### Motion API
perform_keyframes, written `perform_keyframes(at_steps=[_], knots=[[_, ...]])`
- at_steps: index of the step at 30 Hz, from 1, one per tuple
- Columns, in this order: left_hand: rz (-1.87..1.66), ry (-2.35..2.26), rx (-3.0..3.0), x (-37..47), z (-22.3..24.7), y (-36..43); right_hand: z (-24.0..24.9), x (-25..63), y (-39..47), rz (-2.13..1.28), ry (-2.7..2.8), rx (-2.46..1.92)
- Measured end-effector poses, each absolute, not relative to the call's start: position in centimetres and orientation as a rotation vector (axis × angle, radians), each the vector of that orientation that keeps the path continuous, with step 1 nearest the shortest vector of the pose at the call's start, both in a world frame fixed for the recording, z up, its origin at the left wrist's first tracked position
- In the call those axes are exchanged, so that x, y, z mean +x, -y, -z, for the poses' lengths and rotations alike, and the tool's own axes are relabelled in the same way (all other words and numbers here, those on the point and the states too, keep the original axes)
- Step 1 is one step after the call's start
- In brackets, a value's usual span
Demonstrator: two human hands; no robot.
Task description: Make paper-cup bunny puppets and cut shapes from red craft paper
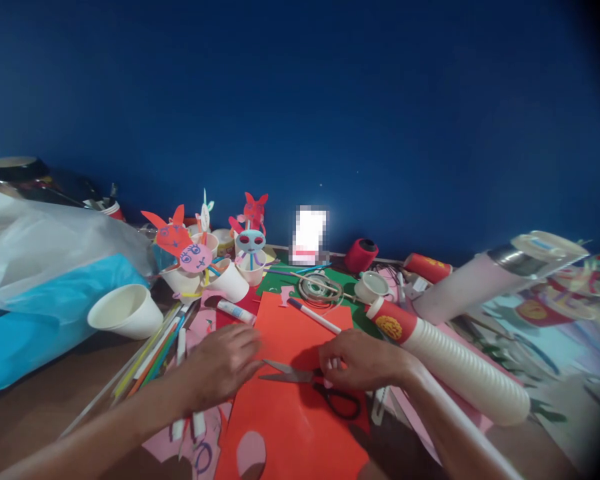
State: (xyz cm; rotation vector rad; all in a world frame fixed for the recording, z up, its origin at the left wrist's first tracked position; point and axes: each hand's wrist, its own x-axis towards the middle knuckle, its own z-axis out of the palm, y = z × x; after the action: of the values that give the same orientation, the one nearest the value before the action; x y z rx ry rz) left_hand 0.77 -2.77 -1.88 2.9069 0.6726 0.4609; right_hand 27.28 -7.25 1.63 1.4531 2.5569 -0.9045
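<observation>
My left hand (225,360) hovers at the left edge of an orange-red sheet of paper (285,440), holding nothing, its fingers loosely bent and thumb apart, slightly blurred. My right hand (363,359) is curled over the handles of a pair of scissors (300,377), one black loop showing below it. The blades are slightly apart and point toward my left hand. Something pale pink (329,383) shows by the right fingertips, too small to name. A marker (315,316) lies just beyond that hand. A pink paper oval (251,453) rests on the sheet's near end.
Paper cups with paper animal faces (173,237) stand at the back left. A tipped white cup (126,312), pencils (155,353) and a glue stick (236,311) lie left. On the right are a stack of paper cups (460,367), a coiled cord (321,288) and a tall bottle (470,283).
</observation>
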Motion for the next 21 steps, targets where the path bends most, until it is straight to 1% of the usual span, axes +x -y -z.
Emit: perform_keyframes(at_steps=[3,8,13,17,21], knots=[[-0.295,-0.703,2.952,2.4,3.0,2.7,-1.4,27.1,7.3,0.892,-2.57,1.432],[-0.164,-0.854,2.95,2.8,4.6,2.5,-1.0,27.1,7.4,0.895,-2.573,1.422],[-0.045,-0.763,2.933,-0.2,3.7,2.7,-0.7,27.2,7.2,0.946,-2.555,1.426],[-0.105,-0.737,2.901,-2.3,2.1,2.9,-0.6,27.0,7.2,0.895,-2.553,1.434],[-0.18,-0.646,2.886,-1.8,1.8,3.1,-0.7,26.7,7.3,0.903,-2.549,1.434]])
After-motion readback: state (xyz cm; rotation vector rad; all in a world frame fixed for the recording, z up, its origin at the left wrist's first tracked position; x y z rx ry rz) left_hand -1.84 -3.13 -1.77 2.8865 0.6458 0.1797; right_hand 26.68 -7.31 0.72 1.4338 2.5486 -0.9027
